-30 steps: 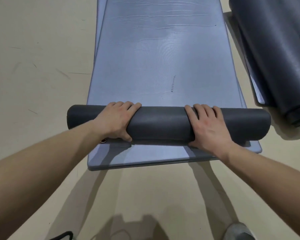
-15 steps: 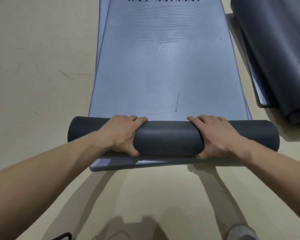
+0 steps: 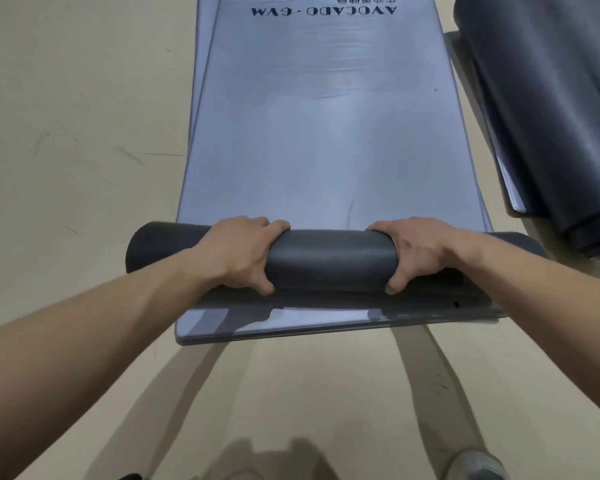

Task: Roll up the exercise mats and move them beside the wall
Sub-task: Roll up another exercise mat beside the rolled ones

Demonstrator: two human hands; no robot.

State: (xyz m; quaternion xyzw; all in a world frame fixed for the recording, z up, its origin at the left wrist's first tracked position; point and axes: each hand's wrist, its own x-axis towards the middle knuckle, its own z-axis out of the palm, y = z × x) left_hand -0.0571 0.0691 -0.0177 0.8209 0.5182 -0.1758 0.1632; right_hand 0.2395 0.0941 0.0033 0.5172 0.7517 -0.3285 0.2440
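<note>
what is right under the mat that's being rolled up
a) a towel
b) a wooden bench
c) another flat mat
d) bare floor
c: the dark roll rests on a second flat grey mat, whose near end sticks out in front of it toward the person.

Floor [image 3: 66, 98]: smooth, matte, pale beige, one even tone across the left side and the whole near part of the view; material cannot be told. Scuff marks [image 3: 129, 155]: short dark streaks on the left stretch, with a thin straight line just beside them and one small nick lower down. Fainter specks [image 3: 440, 384] sit on the near right stretch. Light is soft and even, no hard glare. Shadows [image 3: 426, 375]: long grey-brown bands with blurred edges run toward the near edge, with a wider blob [image 3: 274, 459] at bottom centre.
</note>
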